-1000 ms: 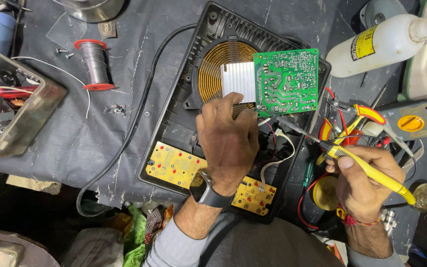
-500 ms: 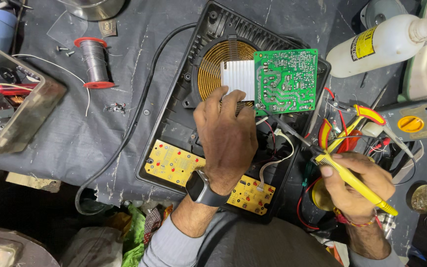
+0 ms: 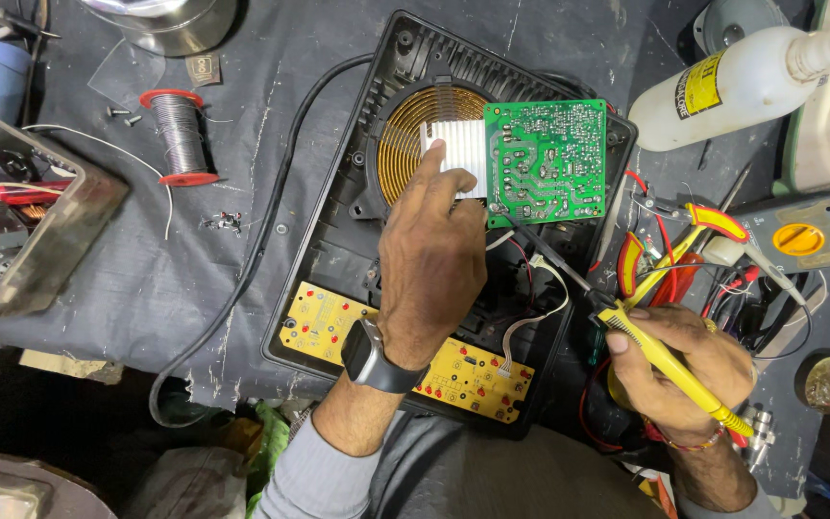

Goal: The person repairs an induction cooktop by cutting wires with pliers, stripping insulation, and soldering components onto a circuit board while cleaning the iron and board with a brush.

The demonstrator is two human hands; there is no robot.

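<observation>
The black cooker base (image 3: 338,240) holds a green board (image 3: 548,161). The left hand (image 3: 431,255) presses its heatsink (image 3: 461,154). The right hand (image 3: 689,365) pinches a yellow iron (image 3: 670,363), tip slanting up-left to the board's lower-left corner.

Left hand (image 3: 431,255): dark wristwatch (image 3: 373,356), grey sleeve (image 3: 300,471) below the watch. Right hand (image 3: 689,370): red-and-yellow thread wristband (image 3: 686,444).

Left hand (image 3: 431,255) covered the casing's middle, steel bowl (image 3: 160,21) cropped at twelve o'clock, iron tip's contact with green board (image 3: 547,159) unclear
</observation>
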